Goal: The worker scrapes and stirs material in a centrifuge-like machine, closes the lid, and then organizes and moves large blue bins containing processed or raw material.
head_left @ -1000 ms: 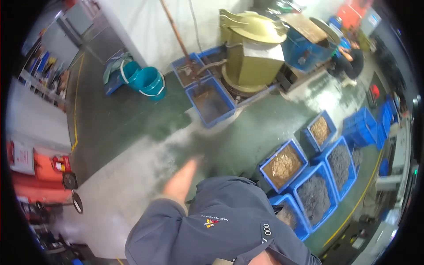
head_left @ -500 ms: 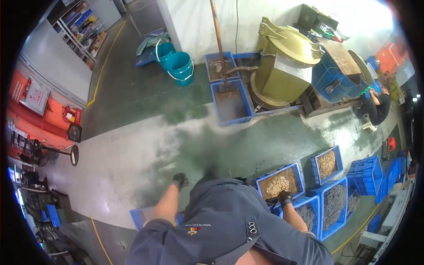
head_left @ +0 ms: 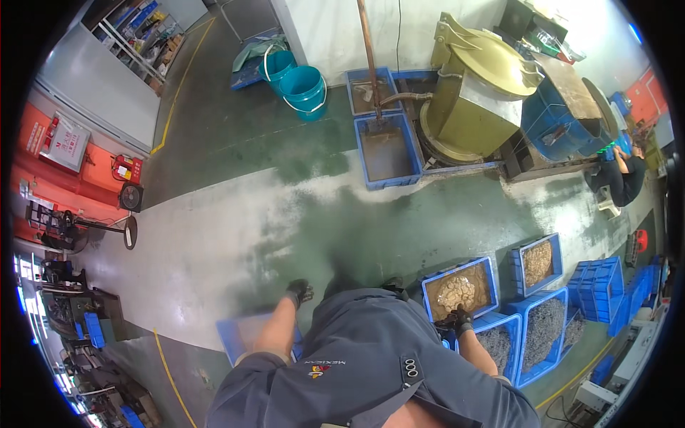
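My left hand (head_left: 300, 291), in a dark glove, hangs low beside my body with its fingers apart and nothing in them. Below that forearm lies a shallow blue bin (head_left: 232, 335), partly covered by my arm. My right hand (head_left: 460, 321), gloved too, overlaps the near rim of a blue crate (head_left: 492, 279) in the view. Its thumb and fingers look apart, and I see nothing held; whether it touches the rim I cannot tell. Murky brown water and a heap of pale, flat pieces (head_left: 457, 291) fill that crate.
More blue crates stand right, one with tan pieces (head_left: 537, 264), others with grey material (head_left: 542, 332). A yellow-green machine (head_left: 474, 107) stands ahead, beside water-filled blue bins (head_left: 389, 157). Teal buckets (head_left: 305, 93) are farther back. A person (head_left: 626, 175) sits far right. Fans (head_left: 130, 232) stand left.
The view has shifted, so the machine, buckets and bins appear a little farther right and higher. The water-filled crate appears slightly farther from my right hand. Neither hand has picked anything up.
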### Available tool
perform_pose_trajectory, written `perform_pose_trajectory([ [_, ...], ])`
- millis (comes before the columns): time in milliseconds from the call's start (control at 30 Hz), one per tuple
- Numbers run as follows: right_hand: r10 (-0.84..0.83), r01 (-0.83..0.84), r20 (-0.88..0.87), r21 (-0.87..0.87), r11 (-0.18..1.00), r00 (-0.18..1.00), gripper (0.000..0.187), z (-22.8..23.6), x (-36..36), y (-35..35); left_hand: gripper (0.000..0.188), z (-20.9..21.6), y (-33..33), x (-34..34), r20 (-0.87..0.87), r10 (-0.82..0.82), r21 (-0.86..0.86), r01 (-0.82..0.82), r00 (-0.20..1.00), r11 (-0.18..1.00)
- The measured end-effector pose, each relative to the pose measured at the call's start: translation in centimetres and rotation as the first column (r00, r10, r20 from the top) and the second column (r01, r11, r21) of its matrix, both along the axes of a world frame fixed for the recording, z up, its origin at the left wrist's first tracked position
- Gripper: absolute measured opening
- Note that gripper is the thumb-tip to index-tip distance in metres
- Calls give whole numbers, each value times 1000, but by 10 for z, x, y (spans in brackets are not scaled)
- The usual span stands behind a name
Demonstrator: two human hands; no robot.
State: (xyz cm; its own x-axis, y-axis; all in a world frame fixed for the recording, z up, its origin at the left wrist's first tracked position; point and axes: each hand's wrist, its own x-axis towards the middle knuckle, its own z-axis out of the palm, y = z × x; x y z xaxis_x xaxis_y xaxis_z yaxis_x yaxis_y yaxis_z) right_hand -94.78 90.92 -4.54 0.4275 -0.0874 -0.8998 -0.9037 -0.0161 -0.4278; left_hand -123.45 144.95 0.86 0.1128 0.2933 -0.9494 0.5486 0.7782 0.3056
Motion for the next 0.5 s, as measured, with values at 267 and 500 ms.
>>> perform_pose_trajectory([
  [267,423,-758,854,-54,651,302,44,-103,-39,-89,38,-46,46,38,201,-72,-122,98,977,988],
  [500,855,-783,505,-483,392,117,31,17,-71,10,35,-148,131,10,123,-705,325,643,698,693],
])
